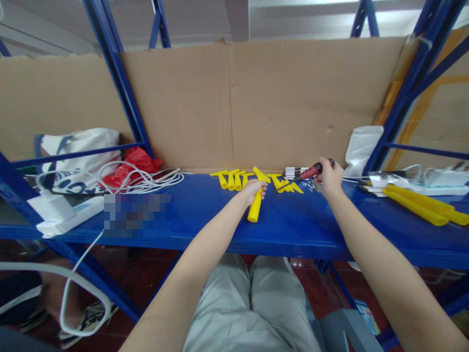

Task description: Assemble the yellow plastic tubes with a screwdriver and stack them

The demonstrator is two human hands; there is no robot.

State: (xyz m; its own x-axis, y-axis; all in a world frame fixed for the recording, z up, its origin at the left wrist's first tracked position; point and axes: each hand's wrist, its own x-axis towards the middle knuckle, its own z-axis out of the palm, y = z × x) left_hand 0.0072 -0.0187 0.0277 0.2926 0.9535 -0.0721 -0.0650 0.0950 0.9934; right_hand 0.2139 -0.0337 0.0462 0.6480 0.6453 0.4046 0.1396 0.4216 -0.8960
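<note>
My left hand [252,191] is closed around a yellow plastic handle [254,211], a tube with a flat wider head at its far end. In my right hand [328,177] is a screwdriver [310,172] with a red and black grip; its shaft slants down to the left, the tip near the held yellow piece. Behind my left hand, a row of similar yellow handles [230,181] lies along the back of the blue shelf [205,215]. Flat yellow pieces [287,185] lie beyond the screwdriver's shaft. Small screws [311,186] are scattered beside my right hand.
Long yellow tubes [417,205] lie at the right. A white power strip [69,217], coiled white cables [157,181], a red bag [135,166] and a cloth bag [84,156] crowd the left. Cardboard [293,102] closes off the back; a blue post [406,88] rises at right.
</note>
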